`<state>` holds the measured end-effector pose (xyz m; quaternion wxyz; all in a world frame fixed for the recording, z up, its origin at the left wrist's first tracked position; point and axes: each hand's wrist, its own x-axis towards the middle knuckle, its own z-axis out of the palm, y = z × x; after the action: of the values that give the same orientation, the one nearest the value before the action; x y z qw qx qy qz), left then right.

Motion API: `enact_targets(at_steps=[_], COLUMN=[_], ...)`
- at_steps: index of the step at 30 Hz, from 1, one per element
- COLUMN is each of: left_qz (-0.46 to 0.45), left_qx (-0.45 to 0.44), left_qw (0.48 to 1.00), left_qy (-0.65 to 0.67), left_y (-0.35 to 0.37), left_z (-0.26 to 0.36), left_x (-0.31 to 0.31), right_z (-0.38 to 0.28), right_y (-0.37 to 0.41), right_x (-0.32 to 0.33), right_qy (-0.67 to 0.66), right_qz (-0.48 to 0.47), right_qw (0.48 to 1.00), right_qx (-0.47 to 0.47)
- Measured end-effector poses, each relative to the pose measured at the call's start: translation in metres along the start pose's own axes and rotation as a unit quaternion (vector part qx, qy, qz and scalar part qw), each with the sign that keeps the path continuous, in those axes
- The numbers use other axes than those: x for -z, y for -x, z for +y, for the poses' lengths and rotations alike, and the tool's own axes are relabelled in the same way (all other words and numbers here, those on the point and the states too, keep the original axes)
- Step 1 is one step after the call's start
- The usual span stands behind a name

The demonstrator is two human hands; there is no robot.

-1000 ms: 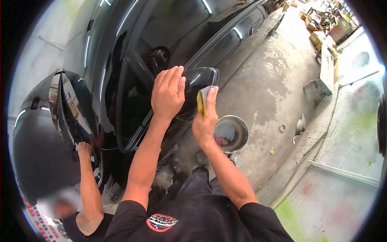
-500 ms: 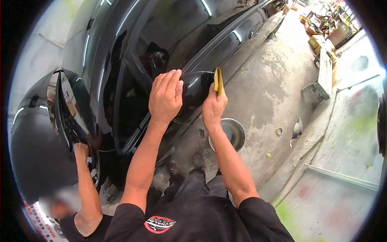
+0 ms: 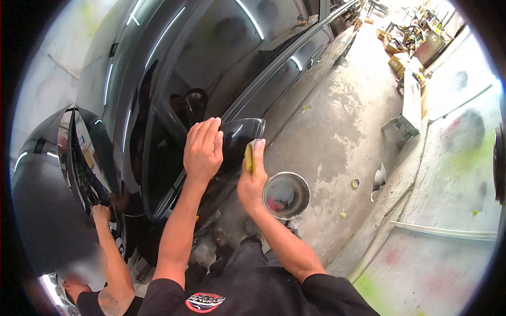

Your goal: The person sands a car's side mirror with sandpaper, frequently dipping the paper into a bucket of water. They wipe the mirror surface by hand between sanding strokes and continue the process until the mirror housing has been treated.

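A black side mirror [image 3: 243, 131] juts out from the black car [image 3: 221, 58]. My left hand [image 3: 204, 151] lies on the mirror's inner end, fingers stretched out and close together, holding nothing. My right hand [image 3: 253, 176] grips a folded yellow pad [image 3: 249, 157] between thumb and fingers, at the mirror's lower outer edge. The pad's contact with the mirror is partly hidden by the fingers. Below and right of that hand, a metal bucket [image 3: 303, 196] with greyish water and something reddish inside stands on the floor.
At the lower left a co-worker's hand [image 3: 101, 214] touches the car's front light area. A whitish bench [image 3: 412, 102], cardboard boxes [image 3: 399, 62] and clutter line the paint-marked wall [image 3: 453, 174]. A small roll [image 3: 356, 183] lies on the concrete floor [image 3: 329, 142].
My right hand and the yellow pad have moved from the mirror's outer tip to its lower edge. The view has shifted, showing more of the bucket. My left hand stays on the mirror.
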<state>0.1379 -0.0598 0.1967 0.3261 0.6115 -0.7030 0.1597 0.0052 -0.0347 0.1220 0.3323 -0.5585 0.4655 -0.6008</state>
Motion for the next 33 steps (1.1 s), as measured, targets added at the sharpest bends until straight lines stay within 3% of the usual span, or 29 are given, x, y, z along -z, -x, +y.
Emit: enact_targets(at_steps=[2,5,8,10,16,18,24,25,28,33], left_qz=[-0.002,-0.006,-0.005,-0.007,-0.020,-0.013,-0.007,-0.007,-0.008,-0.005], left_qx=[0.003,0.007,0.004,0.001,0.006,-0.003,-0.007,-0.005,-0.005,-0.003], left_qw=[1.000,1.000,1.000,1.000,1.000,1.000,1.000,1.000,1.000,1.000], left_qy=[-0.003,-0.001,0.002,0.000,-0.008,-0.007,-0.008,-0.007,0.003,0.008], left_y=[0.000,0.002,-0.001,0.002,-0.001,0.001,0.000,0.001,0.002,0.002], left_z=[0.000,0.002,0.003,0.000,0.004,0.000,0.000,0.001,-0.002,0.001], left_x=[0.000,0.000,0.003,0.000,0.004,0.001,0.000,0.001,0.001,0.000], right_z=[0.012,0.011,0.018,0.009,0.023,0.013,0.009,0.006,0.019,0.018], right_y=[-0.018,-0.072,-0.032,-0.005,-0.054,-0.025,-0.074,-0.075,-0.019,-0.053], right_x=[-0.002,0.004,0.003,0.001,0.000,0.000,0.011,0.013,-0.004,0.001], right_qy=[-0.001,-0.084,-0.066,-0.108,-0.120,-0.135,-0.124,-0.116,-0.116,-0.148], right_qz=[0.016,-0.024,0.009,0.007,-0.002,0.030,-0.042,-0.052,0.046,-0.012], right_qw=[1.000,0.990,0.997,0.993,0.985,0.987,0.958,0.960,0.991,0.979], right_qx=[0.013,-0.114,-0.025,-0.043,-0.126,-0.080,-0.254,-0.250,-0.051,-0.140])
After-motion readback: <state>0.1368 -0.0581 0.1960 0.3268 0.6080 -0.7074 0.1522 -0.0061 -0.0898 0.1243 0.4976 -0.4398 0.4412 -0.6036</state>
